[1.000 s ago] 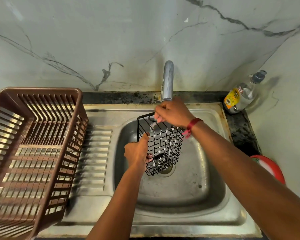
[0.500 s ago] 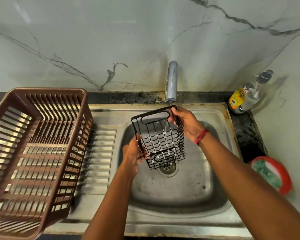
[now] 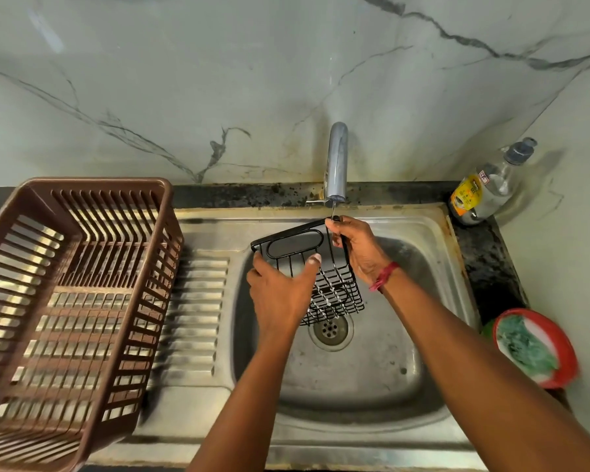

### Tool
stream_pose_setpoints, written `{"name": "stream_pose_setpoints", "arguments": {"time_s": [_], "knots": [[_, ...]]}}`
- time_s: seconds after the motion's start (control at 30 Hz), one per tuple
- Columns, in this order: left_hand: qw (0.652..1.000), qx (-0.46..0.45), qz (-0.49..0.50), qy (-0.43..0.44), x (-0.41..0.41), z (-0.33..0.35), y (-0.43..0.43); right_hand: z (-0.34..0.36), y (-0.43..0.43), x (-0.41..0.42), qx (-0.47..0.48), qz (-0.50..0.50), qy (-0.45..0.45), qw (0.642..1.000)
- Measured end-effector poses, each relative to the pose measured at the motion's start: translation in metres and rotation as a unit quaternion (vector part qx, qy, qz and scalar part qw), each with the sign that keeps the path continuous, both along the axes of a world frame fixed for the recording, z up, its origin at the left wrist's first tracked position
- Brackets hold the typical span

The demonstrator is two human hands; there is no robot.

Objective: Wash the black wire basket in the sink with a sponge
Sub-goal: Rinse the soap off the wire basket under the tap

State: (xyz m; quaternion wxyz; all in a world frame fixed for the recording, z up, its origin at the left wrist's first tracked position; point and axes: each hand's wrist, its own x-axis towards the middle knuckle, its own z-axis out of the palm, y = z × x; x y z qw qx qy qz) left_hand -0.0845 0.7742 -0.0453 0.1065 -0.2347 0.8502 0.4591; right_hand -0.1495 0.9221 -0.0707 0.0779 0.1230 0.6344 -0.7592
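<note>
Fingers (image 3: 337, 230) of my right hand (image 3: 360, 257) pinch the black wire basket (image 3: 338, 294) by its corner over the sink (image 3: 372, 373); my left hand (image 3: 280, 294) has slid up to grip its front, sponge (image 3: 525, 349) untouched.

Both bare forearms reaching forward, left hand (image 3: 283, 294) spread, thumb and fingers clasping the black wire basket (image 3: 339, 294), right hand (image 3: 358, 253) pinching its upper corner
</note>
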Motion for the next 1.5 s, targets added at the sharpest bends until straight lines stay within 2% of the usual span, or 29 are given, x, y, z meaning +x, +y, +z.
{"name": "stream_pose_setpoints", "arguments": {"time_s": [0.1, 0.2, 0.3, 0.4, 0.5, 0.57, 0.63, 0.73, 0.83, 1.0, 1.1, 1.23, 1.3, 1.4, 1.5], "knots": [[0.998, -0.057, -0.021, -0.013, -0.007, 0.000, 0.002, 0.002, -0.003, -0.001, 0.027, 0.006, 0.004, 1.000], [0.998, -0.058, -0.022, -0.014, -0.010, 0.000, 0.004, 0.004, -0.010, -0.002, 0.080, 0.013, 0.010, 0.997], [0.999, -0.033, 0.021, -0.023, -0.011, -0.002, 0.007, 0.008, -0.023, -0.005, 0.179, 0.024, 0.015, 0.983], [0.997, 0.003, 0.076, -0.025, -0.011, -0.004, 0.005, 0.013, -0.032, -0.007, 0.202, 0.096, 0.042, 0.974], [0.989, 0.047, 0.144, 0.000, -0.015, -0.003, -0.004, 0.015, -0.027, -0.001, 0.274, 0.182, 0.092, 0.940], [0.981, 0.075, 0.180, 0.011, -0.017, -0.003, -0.010, 0.005, -0.014, 0.006, 0.317, 0.198, 0.103, 0.922], [0.975, 0.089, 0.201, 0.012, -0.018, -0.005, -0.015, -0.014, 0.005, 0.014, 0.330, 0.194, 0.060, 0.922], [0.973, 0.089, 0.213, 0.016, -0.020, -0.006, -0.021, -0.040, 0.027, 0.022, 0.300, 0.139, -0.038, 0.943], [0.973, 0.082, 0.214, 0.014, -0.022, -0.006, -0.023, -0.046, 0.028, 0.025, 0.309, 0.129, -0.066, 0.940], [0.984, 0.050, 0.168, 0.009, -0.019, -0.004, -0.015, -0.018, -0.013, 0.018, 0.365, 0.215, 0.030, 0.905], [0.986, 0.051, 0.158, 0.009, -0.020, -0.002, -0.011, 0.002, -0.033, 0.012, 0.345, 0.212, 0.102, 0.909], [0.983, 0.067, 0.172, 0.021, -0.020, -0.001, -0.010, -0.001, -0.028, 0.018, 0.367, 0.211, 0.159, 0.892], [0.981, 0.066, 0.181, 0.022, -0.018, -0.002, -0.012, -0.017, -0.016, 0.027, 0.359, 0.205, 0.139, 0.900], [0.979, 0.072, 0.192, 0.018, -0.017, -0.003, -0.016, -0.049, 0.013, 0.046, 0.327, 0.167, 0.022, 0.930], [0.980, 0.073, 0.187, 0.014, -0.015, -0.003, -0.015, -0.060, 0.021, 0.056, 0.319, 0.160, -0.073, 0.931]]}}
